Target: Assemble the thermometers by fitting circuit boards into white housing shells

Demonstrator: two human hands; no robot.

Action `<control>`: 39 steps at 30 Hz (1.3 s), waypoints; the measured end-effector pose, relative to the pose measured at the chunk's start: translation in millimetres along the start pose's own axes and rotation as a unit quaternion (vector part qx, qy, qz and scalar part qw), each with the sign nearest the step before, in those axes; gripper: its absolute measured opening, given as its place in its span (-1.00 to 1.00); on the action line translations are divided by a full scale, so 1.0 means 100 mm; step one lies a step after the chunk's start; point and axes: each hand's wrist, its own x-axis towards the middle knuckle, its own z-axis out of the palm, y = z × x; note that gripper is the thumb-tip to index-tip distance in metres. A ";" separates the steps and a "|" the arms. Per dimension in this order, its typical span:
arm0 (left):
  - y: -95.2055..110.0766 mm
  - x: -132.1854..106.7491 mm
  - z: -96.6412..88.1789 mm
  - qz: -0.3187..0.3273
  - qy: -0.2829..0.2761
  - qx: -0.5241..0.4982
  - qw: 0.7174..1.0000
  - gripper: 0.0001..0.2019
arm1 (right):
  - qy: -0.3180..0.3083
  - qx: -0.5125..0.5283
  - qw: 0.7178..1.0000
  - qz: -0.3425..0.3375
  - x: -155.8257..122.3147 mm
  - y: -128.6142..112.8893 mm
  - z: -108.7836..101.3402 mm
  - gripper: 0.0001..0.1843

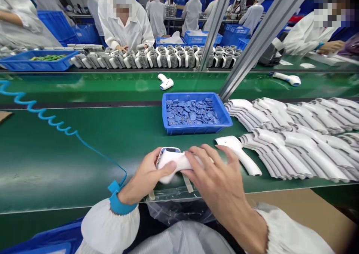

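Both my hands hold a white thermometer housing (174,160) with a blue-rimmed end, just above the near edge of the green bench (70,153). My left hand (146,179) grips its left end, thumb across the shell. My right hand (215,179) covers the right part, fingers curved over it. A blue strap with a coiled blue cord (47,117) circles my left wrist. Straight ahead stands a blue tray (224,114) of small blue-grey parts. Rows of white half shells (294,142) lie overlapped at my right, the nearest one (241,153) beside my right fingers.
A green conveyor belt (98,86) carries two assembled white thermometers (166,82) (288,78). Beyond it lie several rows of white housings (157,58), blue crates and a blue tray (36,61) of green boards. People in white coats work opposite. Slanted metal bars (252,48) rise behind the tray.
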 end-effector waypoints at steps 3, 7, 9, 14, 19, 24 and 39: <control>-0.04 0.00 -0.01 0.027 0.029 0.062 0.997 -0.60 | -0.042 0.070 0.997 0.019 0.08 -0.06 0.12 -0.57; -0.09 -0.03 -0.01 0.058 0.005 0.100 0.993 -0.56 | -0.154 0.179 0.964 0.123 0.12 0.03 0.12 -0.58; -0.12 -0.04 0.01 0.068 0.020 0.114 0.991 -0.56 | -0.203 0.226 0.941 0.145 0.14 0.07 0.07 -0.64; -0.18 -0.04 0.09 0.143 0.120 0.180 0.966 -0.49 | -0.299 0.436 0.825 0.201 0.13 0.13 -0.02 -0.69; -0.33 -0.10 0.11 0.217 0.205 0.349 0.888 -0.58 | -0.269 0.561 0.747 0.232 0.10 0.09 0.01 -0.69; -0.46 -0.18 0.13 0.211 0.229 0.398 0.863 -0.55 | -0.256 0.608 0.712 0.239 0.08 0.02 0.02 -0.69; 0.07 -0.08 -0.09 0.080 0.077 0.345 0.932 -0.74 | -0.021 0.460 0.873 0.157 0.40 -0.11 0.16 -0.79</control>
